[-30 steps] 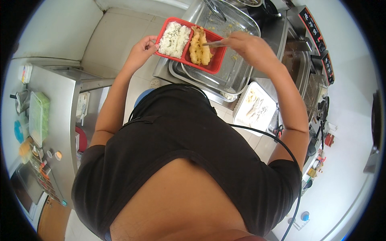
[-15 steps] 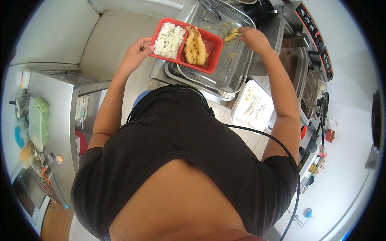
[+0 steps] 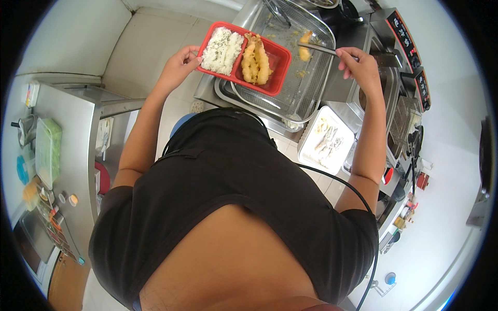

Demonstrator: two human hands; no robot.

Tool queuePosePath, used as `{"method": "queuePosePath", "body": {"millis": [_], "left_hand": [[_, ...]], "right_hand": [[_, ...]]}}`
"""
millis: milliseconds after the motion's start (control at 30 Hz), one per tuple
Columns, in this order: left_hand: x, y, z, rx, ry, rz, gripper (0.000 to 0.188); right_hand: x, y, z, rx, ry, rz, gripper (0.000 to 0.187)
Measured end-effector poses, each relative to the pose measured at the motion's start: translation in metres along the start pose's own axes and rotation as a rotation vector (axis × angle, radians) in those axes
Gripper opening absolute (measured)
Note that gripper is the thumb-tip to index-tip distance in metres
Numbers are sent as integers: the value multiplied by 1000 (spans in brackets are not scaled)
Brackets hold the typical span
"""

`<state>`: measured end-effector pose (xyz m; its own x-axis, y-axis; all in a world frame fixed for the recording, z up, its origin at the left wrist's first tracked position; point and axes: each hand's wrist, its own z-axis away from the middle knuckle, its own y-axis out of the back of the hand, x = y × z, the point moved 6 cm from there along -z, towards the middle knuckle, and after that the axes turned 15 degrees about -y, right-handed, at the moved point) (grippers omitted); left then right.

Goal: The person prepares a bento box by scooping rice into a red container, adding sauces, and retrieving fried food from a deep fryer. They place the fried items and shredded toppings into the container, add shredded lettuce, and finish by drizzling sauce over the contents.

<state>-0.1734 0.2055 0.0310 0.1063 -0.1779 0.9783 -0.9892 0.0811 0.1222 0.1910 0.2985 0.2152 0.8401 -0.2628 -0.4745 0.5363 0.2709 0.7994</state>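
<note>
My left hand (image 3: 182, 63) grips the left edge of a red two-compartment meal box (image 3: 285, 72), thumb over the rim. White rice (image 3: 222, 51) with dark green flakes fills its left compartment. Several long battered tempura pieces (image 3: 256, 62) lie in the right one. My right hand (image 3: 359, 67) is closed on slim grey metal tongs (image 3: 322, 49) pointing left. Their tips meet a single golden fried piece (image 3: 306, 42) over the wire-mesh tray (image 3: 316, 78); whether it is lifted off the mesh I cannot tell. The box overlaps the tray's left part.
Dark-handled tongs (image 3: 277, 12) rest at the tray's far end. A white tray of food pieces (image 3: 327, 140) sits below right. Fryers with a mesh basket (image 3: 400, 123) line the right side. On the left, a steel counter (image 3: 78, 119) bears a clear container of greens (image 3: 49, 150).
My right hand has moved right and slightly down, so the tongs now show lengthwise. The fried piece has turned more upright and shifted slightly right. My left hand keeps holding the box.
</note>
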Motion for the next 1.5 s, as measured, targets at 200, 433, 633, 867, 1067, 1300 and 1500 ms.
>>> {"method": "queuePosePath", "body": {"millis": [200, 433, 633, 867, 1067, 1300, 1500], "left_hand": [[1, 0, -1, -16, 21, 4, 29], [7, 0, -2, -9, 12, 4, 29], [7, -1, -2, -2, 12, 18, 29], [3, 1, -1, -11, 16, 18, 29], [0, 0, -1, -8, 6, 22, 29], [5, 0, -2, 4, 25, -13, 30], [6, -1, 2, 24, 26, -1, 29]], "right_hand": [[-1, -46, -6, -99, -76, -70, 35], [-3, -88, -30, -201, -50, -31, 38], [1, -88, -26, -167, -11, 4, 41], [1, -73, -14, -135, 39, 21, 39], [17, -85, -15, -163, -4, -74, 39], [26, -83, -12, -123, -28, -73, 39], [24, -53, 9, -128, -93, -233, 37]]}}
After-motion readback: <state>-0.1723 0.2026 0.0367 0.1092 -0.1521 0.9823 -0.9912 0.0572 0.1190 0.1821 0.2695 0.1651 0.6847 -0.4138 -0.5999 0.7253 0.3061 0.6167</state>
